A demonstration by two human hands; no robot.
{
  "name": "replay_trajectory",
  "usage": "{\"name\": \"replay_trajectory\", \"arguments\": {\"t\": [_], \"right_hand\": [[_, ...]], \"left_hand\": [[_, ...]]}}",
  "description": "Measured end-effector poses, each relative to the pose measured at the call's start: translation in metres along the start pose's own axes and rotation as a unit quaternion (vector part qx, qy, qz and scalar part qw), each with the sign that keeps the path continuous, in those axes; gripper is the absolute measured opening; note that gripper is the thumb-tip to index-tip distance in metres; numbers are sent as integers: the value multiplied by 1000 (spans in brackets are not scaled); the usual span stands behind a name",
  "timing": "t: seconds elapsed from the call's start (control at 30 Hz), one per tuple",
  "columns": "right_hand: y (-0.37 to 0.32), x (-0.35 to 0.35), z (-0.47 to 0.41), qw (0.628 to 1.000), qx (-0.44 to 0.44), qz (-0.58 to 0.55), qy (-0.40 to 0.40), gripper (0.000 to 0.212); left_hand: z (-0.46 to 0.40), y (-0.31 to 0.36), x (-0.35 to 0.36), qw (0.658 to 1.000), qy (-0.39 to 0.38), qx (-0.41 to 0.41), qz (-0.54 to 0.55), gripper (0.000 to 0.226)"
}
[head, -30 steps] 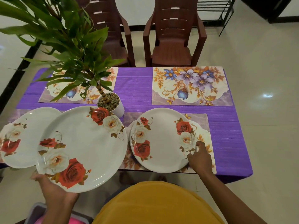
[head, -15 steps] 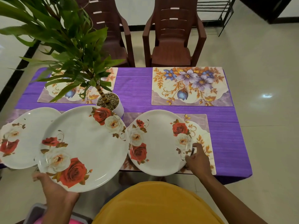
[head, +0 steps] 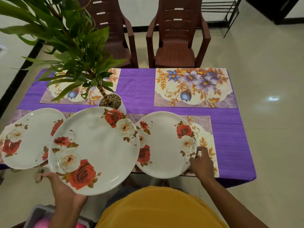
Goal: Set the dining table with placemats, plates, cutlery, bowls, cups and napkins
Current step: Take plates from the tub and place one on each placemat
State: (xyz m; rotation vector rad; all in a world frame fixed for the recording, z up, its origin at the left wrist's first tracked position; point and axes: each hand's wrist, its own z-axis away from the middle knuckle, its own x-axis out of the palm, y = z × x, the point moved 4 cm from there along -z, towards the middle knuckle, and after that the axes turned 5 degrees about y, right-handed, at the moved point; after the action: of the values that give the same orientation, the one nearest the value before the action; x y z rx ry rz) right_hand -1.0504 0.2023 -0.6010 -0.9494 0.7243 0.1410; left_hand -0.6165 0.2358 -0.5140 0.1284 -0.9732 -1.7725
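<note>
Held plate (head: pixel 93 150) hides near-left placemat; bin (head: pixel 39 216) cropped.

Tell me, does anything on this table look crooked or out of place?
Yes. The right plate sits off-centre on its placemat, overhanging the mat's left edge and the table's near edge, with the right hand on its rim. The potted plant crowds the near plates.

Rose-printed plate (head: pixel 164 143) flat on near-right placemat (head: pixel 207 139); another plate (head: pixel 93 148) — held aloft.

A potted plant (head: pixel 109 102) stands mid-desk on the purple cloth (head: pixel 136 89), with two brown chairs (head: pixel 177 38) beyond the far edge.
</note>
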Motion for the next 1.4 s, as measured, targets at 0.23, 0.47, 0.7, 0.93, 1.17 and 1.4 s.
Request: {"name": "replay_trajectory", "arguments": {"t": [0.23, 0.47, 0.7, 0.93, 1.17, 1.4], "right_hand": [[-1, -2, -1, 1000, 15, 11, -16, 40], [-30, -13, 4, 996, -11, 77, 46, 47], [-95, -7, 24, 974, 5, -210, -86, 31], [-85, -20, 16, 952, 125, -278, -16, 51], [-62, -81, -3, 948, 149, -272, 71, 52], [-31, -145, -62, 944, 150, -293, 28, 69]], "left_hand": [[-1, -4, 12, 997, -72, -13, -36, 83], [-19, -18, 22, 984, -54, -102, -137, 100], [-39, -53, 56, 936, -178, -241, -183, 101], [2, -62, 123, 923, -243, -200, -221, 62], [23, -97, 159, 926, -214, -156, -270, 48], [68, -170, 183, 938, -231, -181, -187, 62]]}}
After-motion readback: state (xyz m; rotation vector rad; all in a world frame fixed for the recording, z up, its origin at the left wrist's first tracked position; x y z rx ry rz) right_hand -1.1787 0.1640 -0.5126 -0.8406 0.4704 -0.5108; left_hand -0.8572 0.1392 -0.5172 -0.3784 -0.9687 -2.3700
